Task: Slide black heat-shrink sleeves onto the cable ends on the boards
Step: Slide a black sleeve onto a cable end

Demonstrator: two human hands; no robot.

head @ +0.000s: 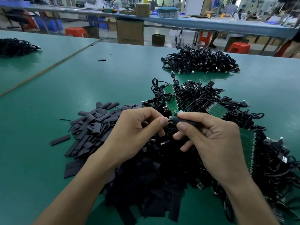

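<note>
My right hand [209,135] pinches a black heat-shrink sleeve [183,120] between thumb and forefinger. My left hand [138,127] pinches a thin black cable end [169,121] that meets the sleeve's left mouth. Just behind my fingertips lies a long green board [170,101] tangled in black cables. A second green board [216,109] sits to its right, and a third [248,146] runs under my right wrist. A heap of flat black sleeves [97,124] spreads to the left and below my hands.
A separate pile of black USB cables [199,61] lies at the back right of the green table [48,111]. Another cable pile [14,47] sits far left. One stray sleeve [102,60] lies mid-table. Benches, cardboard boxes and orange stools stand beyond.
</note>
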